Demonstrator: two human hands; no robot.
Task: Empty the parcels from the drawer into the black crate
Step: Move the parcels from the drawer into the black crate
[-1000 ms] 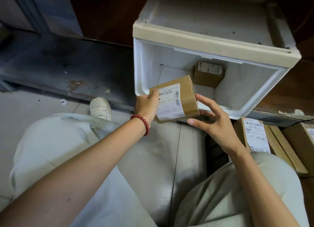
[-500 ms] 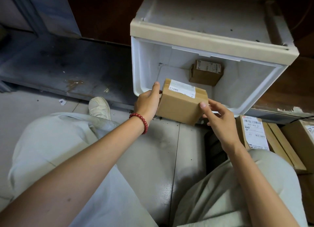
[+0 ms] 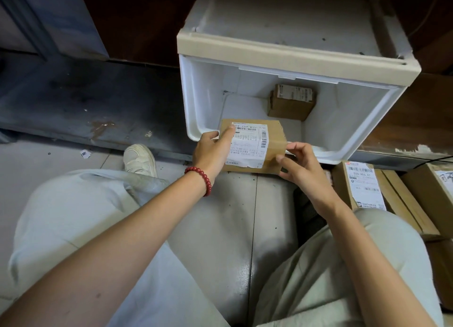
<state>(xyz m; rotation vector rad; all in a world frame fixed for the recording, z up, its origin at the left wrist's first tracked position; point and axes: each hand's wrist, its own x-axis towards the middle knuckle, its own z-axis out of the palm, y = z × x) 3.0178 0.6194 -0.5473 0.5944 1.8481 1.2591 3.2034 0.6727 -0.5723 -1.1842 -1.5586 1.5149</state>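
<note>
Currently held: one parcel (image 3: 252, 146), label up, at the front lip of the drawer (image 3: 203, 101), near its left corner
Left hand (image 3: 213, 150): clamped on the parcel's left end, one finger lying across the label
Right hand (image 3: 301, 170): thumb and fingertips pinching the parcel's right end
Drawer: one, white, pulled open
Inside drawer: one small parcel (image 3: 290, 102) against the back wall
Right side: at least three more boxes (image 3: 362, 184), partly cut off, well below the drawer
Bracelet (image 3: 199, 179): one, red beads, left wrist
Shoe (image 3: 139, 159): one, white, on the floor (image 3: 245, 216)
</note>
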